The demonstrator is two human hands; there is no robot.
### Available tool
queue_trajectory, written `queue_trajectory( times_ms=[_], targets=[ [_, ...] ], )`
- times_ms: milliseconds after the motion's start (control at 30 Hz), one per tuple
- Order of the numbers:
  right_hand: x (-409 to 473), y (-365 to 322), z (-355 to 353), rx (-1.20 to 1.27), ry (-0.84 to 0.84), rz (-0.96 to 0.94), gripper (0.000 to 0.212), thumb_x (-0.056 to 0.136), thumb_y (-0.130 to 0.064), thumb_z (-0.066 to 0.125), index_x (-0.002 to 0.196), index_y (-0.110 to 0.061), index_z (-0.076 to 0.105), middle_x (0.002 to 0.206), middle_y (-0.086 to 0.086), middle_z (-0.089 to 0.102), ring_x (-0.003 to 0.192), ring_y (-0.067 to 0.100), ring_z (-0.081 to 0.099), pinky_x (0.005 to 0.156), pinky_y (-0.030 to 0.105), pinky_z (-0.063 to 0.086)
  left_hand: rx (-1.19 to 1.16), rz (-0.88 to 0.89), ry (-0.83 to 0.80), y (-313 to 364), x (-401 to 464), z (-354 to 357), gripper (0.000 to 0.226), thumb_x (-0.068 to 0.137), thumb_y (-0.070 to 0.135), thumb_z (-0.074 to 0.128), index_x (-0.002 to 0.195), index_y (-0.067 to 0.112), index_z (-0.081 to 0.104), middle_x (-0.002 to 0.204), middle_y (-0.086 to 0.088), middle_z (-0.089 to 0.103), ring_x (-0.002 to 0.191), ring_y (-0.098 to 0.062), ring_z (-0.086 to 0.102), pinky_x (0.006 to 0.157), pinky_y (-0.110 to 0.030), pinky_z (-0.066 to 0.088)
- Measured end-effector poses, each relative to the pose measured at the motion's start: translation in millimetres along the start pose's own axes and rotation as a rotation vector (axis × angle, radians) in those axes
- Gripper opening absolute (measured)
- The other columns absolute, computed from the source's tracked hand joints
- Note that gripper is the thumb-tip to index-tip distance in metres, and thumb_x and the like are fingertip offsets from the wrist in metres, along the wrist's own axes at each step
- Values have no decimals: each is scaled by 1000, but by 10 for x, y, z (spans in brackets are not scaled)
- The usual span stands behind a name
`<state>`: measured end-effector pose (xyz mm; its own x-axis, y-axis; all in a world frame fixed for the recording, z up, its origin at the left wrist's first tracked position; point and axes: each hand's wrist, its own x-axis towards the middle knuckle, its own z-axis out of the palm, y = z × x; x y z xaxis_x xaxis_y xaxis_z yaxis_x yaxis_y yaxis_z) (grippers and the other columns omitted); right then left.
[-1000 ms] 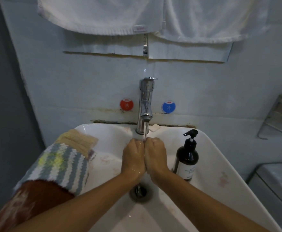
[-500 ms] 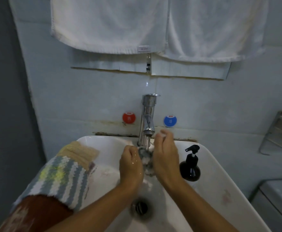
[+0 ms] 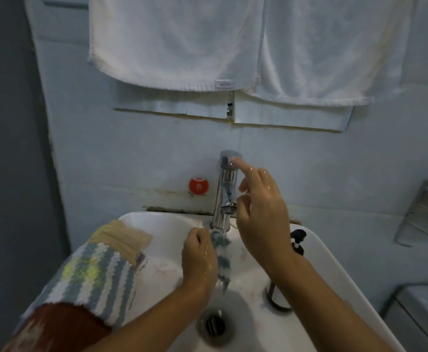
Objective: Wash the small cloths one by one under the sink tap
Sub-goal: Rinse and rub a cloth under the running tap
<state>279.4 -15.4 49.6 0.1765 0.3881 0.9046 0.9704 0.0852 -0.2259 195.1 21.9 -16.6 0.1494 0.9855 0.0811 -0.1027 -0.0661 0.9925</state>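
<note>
Glossy metal tap [image 3: 225, 189]; knitted cloth [image 3: 221, 260]

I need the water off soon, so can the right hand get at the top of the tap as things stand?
Probably yes. The right hand is raised beside the tap, forefinger at its top, nothing between them. The left hand alone holds the wet cloth.

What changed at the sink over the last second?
The right hand let go of the wet cloth and rose to the top of the tap, forefinger out. The left hand now holds the cloth alone under the water. The pile of cloths on the sink rim stayed put.
</note>
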Motion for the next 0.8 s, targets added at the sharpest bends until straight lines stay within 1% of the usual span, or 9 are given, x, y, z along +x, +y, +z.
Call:
queue_trajectory(
  times_ms=[100,167,233,300,367,433,533,667,800],
  targets=[
    [-315,22,42,168,68,159,48,95,-9,39,140,-24,43,96,-5,54,72,7,50,58,16,47,-88,-52,19,48,4,-2,35,105,20,34,73,11,47,76,-12,55,71,-23,52,63,-32,43],
    [-553,-86,86,312,-71,561,22,104,-36,34,125,-35,38,97,-2,58,77,12,59,64,22,54,-157,-107,48,86,12,19,35,105,25,34,81,8,53,80,-15,60,72,-24,58,59,-30,46],
    [-674,-168,161,437,-406,1006,54,92,-70,19,120,-30,41,104,2,62,88,16,65,74,34,60,-229,-177,74,93,37,34,32,104,26,37,83,9,56,76,-12,62,68,-22,60,54,-28,44],
    [-678,-148,220,639,-560,1259,73,89,-76,10,124,-26,49,104,5,66,90,21,67,76,38,59,-118,-193,13,42,71,54,25,103,26,43,85,14,56,83,-12,63,68,-17,58,53,-26,41],
    [-617,-106,208,746,-541,1285,72,93,-74,13,117,-24,60,95,5,69,80,18,66,64,29,52,121,-80,-85,-62,93,71,21,102,28,46,84,20,53,89,-10,64,71,-15,58,55,-26,44],
    [-599,-78,187,736,-522,1206,66,98,-68,19,108,-23,66,89,3,71,70,11,61,55,22,43,288,144,-107,-180,74,82,25,103,32,40,84,24,54,79,0,65,70,-12,63,60,-26,51],
    [-697,-63,244,679,-487,1117,52,104,-57,27,100,-24,68,87,-1,72,74,8,64,60,20,44,433,274,-106,-230,0,98,29,103,40,35,91,27,58,72,10,62,67,-2,62,60,-17,49],
    [-770,-25,320,525,-410,1075,38,107,-36,36,86,-19,63,85,3,69,82,17,67,75,34,57,345,222,-106,-190,-50,83,31,104,29,39,79,24,58,69,6,61,66,-6,61,56,-13,45],
    [-768,-22,325,395,-427,989,37,106,-25,34,82,-12,58,86,10,66,83,24,64,84,47,54,455,220,-118,-202,-31,75,29,104,21,41,76,22,50,70,7,54,64,-4,55,51,-10,40]
  ],
)
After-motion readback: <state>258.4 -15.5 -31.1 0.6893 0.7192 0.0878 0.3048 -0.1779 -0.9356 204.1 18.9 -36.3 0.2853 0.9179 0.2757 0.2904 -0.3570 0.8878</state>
